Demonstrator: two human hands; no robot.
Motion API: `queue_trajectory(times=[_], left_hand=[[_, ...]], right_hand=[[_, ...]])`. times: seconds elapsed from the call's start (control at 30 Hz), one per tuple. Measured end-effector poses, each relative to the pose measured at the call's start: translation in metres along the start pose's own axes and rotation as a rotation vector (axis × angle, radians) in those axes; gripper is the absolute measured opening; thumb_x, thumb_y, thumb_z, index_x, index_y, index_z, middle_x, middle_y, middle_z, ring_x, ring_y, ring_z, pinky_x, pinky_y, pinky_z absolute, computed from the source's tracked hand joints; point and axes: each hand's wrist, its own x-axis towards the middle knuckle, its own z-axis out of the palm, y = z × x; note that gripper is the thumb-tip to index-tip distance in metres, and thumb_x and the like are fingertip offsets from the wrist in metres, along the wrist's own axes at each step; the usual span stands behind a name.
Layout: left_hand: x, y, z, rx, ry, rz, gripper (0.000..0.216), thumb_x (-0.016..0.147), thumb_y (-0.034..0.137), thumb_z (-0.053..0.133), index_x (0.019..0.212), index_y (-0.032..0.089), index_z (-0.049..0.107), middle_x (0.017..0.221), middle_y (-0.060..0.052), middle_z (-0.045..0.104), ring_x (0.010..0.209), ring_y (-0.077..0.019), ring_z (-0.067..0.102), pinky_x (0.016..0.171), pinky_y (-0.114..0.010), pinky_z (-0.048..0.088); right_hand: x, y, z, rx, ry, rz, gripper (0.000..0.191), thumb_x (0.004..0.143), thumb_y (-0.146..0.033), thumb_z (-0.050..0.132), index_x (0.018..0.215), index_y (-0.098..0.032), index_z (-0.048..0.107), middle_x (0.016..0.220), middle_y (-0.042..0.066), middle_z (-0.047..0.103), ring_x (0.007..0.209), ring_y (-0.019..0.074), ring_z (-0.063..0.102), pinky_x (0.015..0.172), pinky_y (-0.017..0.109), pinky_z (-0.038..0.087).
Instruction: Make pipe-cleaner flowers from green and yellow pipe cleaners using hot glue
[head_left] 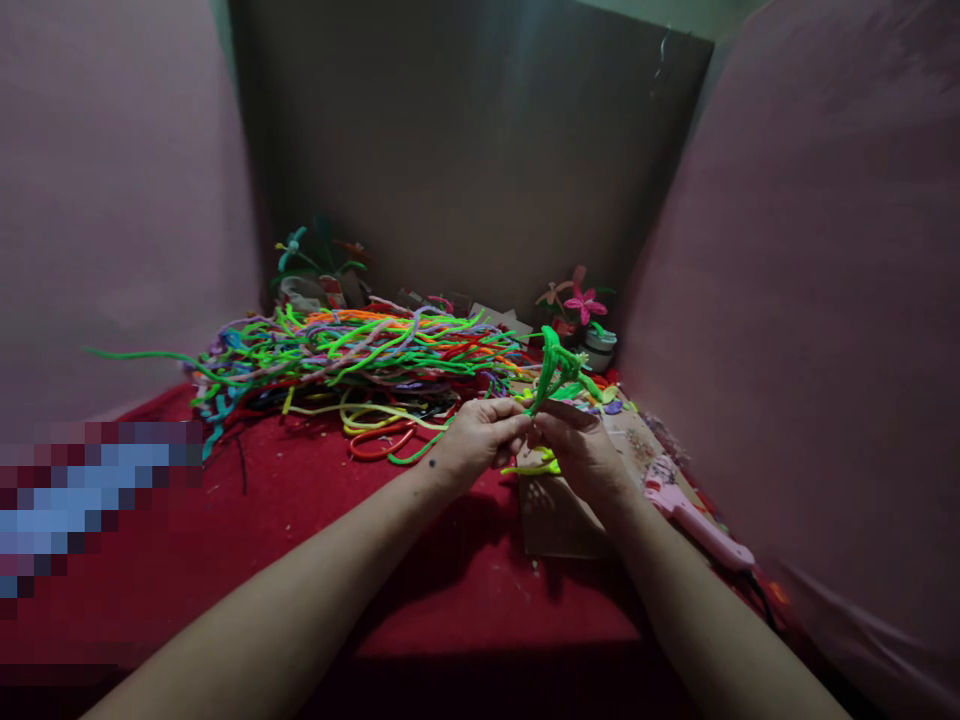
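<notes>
My left hand (487, 435) and my right hand (581, 445) meet in front of me, fingertips pinched together. Between them they grip the lower end of a bunch of bent green pipe cleaners (551, 365), whose loops rise above the fingers. The exact hold of each finger is partly hidden. Below and behind my right hand lies a piece of cardboard (562, 520) with yellow-green pipe cleaner bits (532, 467) on it. A large heap of many-coloured pipe cleaners (360, 350) spreads behind my left hand.
A pink hot glue gun (697, 525) lies to the right of my right forearm, its cord trailing toward me. Pipe cleaner flowers (585, 303) stand at the back right, others (294, 248) at the back left. Red cloth (300, 510) covers the table; pink walls (810, 300) flank it.
</notes>
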Motion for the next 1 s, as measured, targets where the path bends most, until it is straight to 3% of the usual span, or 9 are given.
queue_trajectory(times=[0.1, 0.37, 0.6, 0.73, 0.9, 1.0], left_hand=[[0.0, -0.002, -0.001, -0.105, -0.026, -0.016, 0.024, 0.074, 0.033, 0.06, 0.062, 0.013, 0.053, 0.046, 0.005, 0.047, 0.035, -0.0022, 0.035, 0.037, -0.017, 0.025], [-0.002, -0.002, 0.0, -0.413, -0.173, -0.127, 0.023, 0.072, 0.03, 0.065, 0.063, 0.013, 0.052, 0.046, 0.006, 0.045, 0.031, 0.0, 0.027, 0.035, -0.015, 0.02], [-0.002, -0.002, -0.001, -0.444, -0.239, -0.186, 0.022, 0.073, 0.031, 0.063, 0.068, 0.013, 0.05, 0.047, 0.007, 0.042, 0.031, -0.0001, 0.023, 0.036, -0.016, 0.02], [-0.001, -0.001, 0.0, -0.074, -0.136, -0.082, 0.024, 0.079, 0.035, 0.054, 0.067, 0.014, 0.051, 0.05, 0.004, 0.046, 0.035, -0.0042, 0.035, 0.04, -0.019, 0.027], [-0.005, -0.007, 0.004, 0.647, 0.207, 0.304, 0.009, 0.078, 0.026, 0.054, 0.075, 0.019, 0.057, 0.065, 0.0, 0.052, 0.06, -0.012, 0.048, 0.058, -0.021, 0.034], [-0.007, -0.014, 0.003, 0.82, 0.234, 0.382, 0.011, 0.081, 0.026, 0.051, 0.076, 0.02, 0.058, 0.068, -0.003, 0.053, 0.064, -0.014, 0.049, 0.06, -0.022, 0.032]], right_hand=[[0.0, -0.002, 0.0, -0.005, -0.009, 0.012, 0.013, 0.071, -0.03, 0.064, 0.069, -0.018, 0.066, 0.064, 0.001, 0.059, 0.061, 0.0136, 0.05, 0.062, 0.029, 0.04], [0.001, 0.003, 0.0, 0.092, -0.067, 0.014, 0.01, 0.074, -0.028, 0.061, 0.073, -0.02, 0.066, 0.064, -0.001, 0.057, 0.06, 0.0123, 0.048, 0.063, 0.028, 0.039], [0.001, 0.004, 0.002, 0.057, -0.022, -0.022, 0.01, 0.071, -0.026, 0.062, 0.063, -0.019, 0.064, 0.061, -0.001, 0.056, 0.061, 0.012, 0.049, 0.063, 0.028, 0.039], [-0.001, 0.0, 0.002, -0.046, 0.04, 0.003, 0.013, 0.071, -0.03, 0.061, 0.064, -0.02, 0.063, 0.06, -0.001, 0.056, 0.057, 0.0128, 0.049, 0.059, 0.029, 0.04], [-0.005, 0.0, 0.003, -0.127, 0.088, 0.01, 0.016, 0.076, -0.034, 0.057, 0.069, -0.02, 0.062, 0.061, -0.001, 0.056, 0.054, 0.0123, 0.047, 0.053, 0.027, 0.037], [-0.006, 0.001, 0.004, -0.224, 0.075, -0.047, 0.023, 0.079, -0.035, 0.054, 0.064, -0.019, 0.059, 0.06, -0.001, 0.056, 0.057, 0.0127, 0.05, 0.057, 0.027, 0.037]])
